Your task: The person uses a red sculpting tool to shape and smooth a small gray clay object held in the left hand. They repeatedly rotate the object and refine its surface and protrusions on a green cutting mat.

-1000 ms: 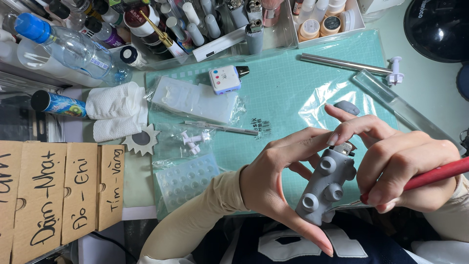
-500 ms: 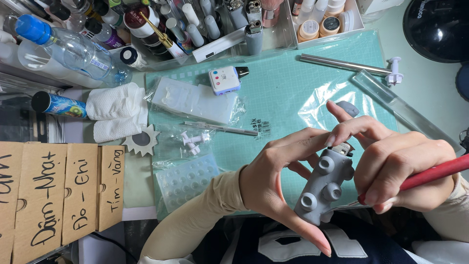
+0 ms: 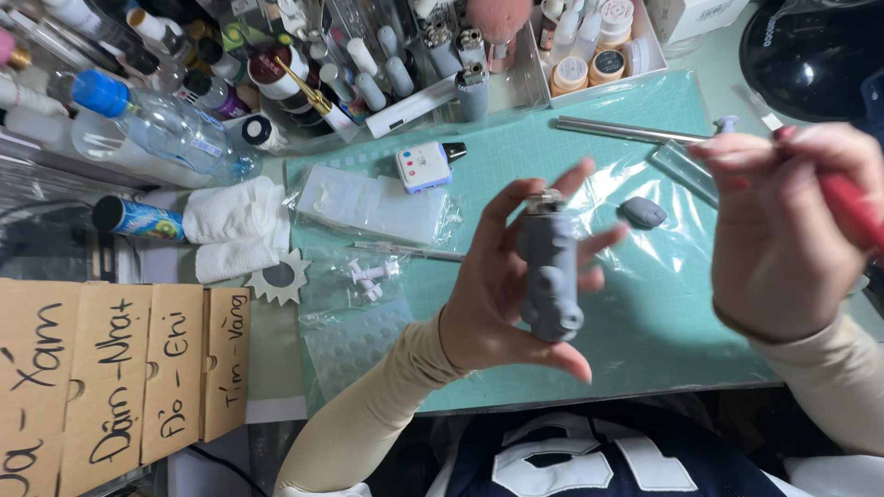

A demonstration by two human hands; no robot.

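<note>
Above green mat (image 3: 589, 147), your left hand (image 3: 516, 276) clamps grey figure (image 3: 550, 274) upright; right hand (image 3: 792, 230), at 3 o'clock, well apart, grips red brush (image 3: 852, 207); free mat between.

clear water bottle (image 3: 170, 129) (blue cap) beside folded white tissue (image 3: 235, 225), cardboard labels (image 3: 120, 377).

**One head camera, looking steeply down**

I have a single view, worn on the head and tilted steeply down over the tabletop (image 3: 645, 313). It sits close: the left hand (image 3: 516, 276) fills the middle and the right hand (image 3: 783, 239) blurs at the right edge. My torso lies along the bottom, bottles (image 3: 166, 120) along the top.
</note>
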